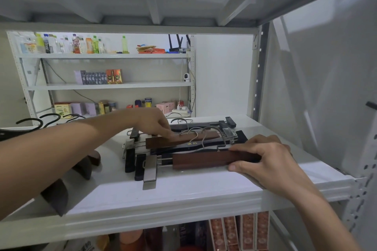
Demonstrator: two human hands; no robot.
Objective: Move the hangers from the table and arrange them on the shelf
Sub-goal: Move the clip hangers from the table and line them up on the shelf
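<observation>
Gripping the right end of the nearest brown wooden hanger [214, 160], the right hand [271, 161] is curling fingers over its top and thumb along its front edge, at lower right of the frame. The left hand [155, 122], at centre, is pressing fingertips down on a second brown hanger [181, 138] lying in the pile of clip hangers [183, 144]; it is closing round nothing. All of these are already lying on the white shelf [183, 193], so the placing step seems to be under way, with tidying in hand. Next, the near hanger probably needs sliding back, parallel with the pile, without snagging the wire hooks.
</observation>
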